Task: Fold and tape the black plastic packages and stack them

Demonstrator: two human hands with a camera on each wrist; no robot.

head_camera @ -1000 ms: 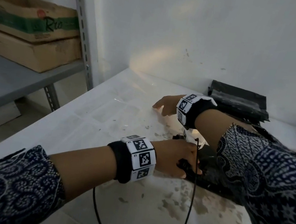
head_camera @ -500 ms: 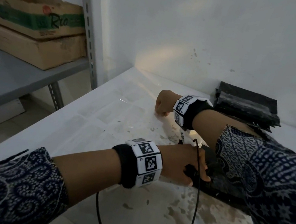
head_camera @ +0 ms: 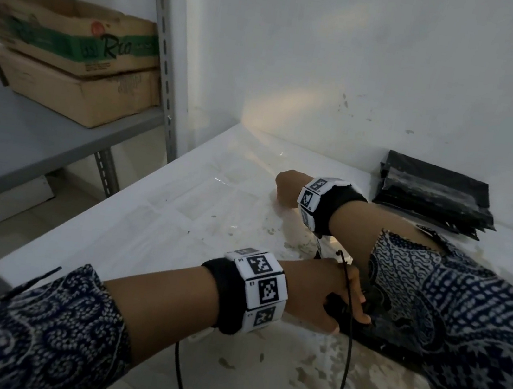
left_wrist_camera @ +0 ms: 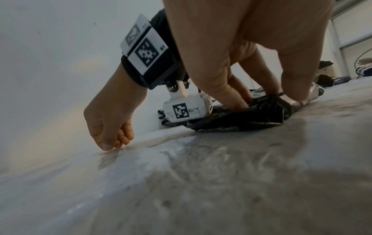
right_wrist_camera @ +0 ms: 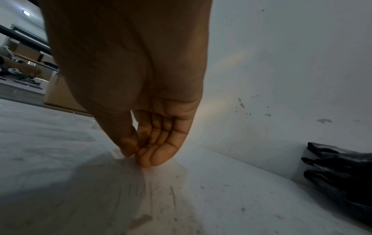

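Observation:
A black plastic package (head_camera: 367, 336) lies on the white table (head_camera: 211, 221), partly hidden under my right forearm. My left hand (head_camera: 333, 295) holds its folded end down, and the plastic (left_wrist_camera: 251, 117) bunches between thumb and fingers. My right hand (head_camera: 286, 187) reaches across to the left. Its thumb and fingertips (right_wrist_camera: 141, 159) pinch together at the table surface, apparently on a strip of clear tape (left_wrist_camera: 108, 159) stuck there. A stack of folded black packages (head_camera: 430, 200) sits against the back wall, to the right of that hand.
A grey metal shelf (head_camera: 41, 135) with two cardboard boxes (head_camera: 72, 33) stands left of the table. A black cable (head_camera: 345, 357) hangs in front of my left hand. The table's left edge drops to the floor. The tabletop is stained near me.
My right hand's fingers were stretched out a second ago and have curled into a pinch at the table. My left hand stays on the package.

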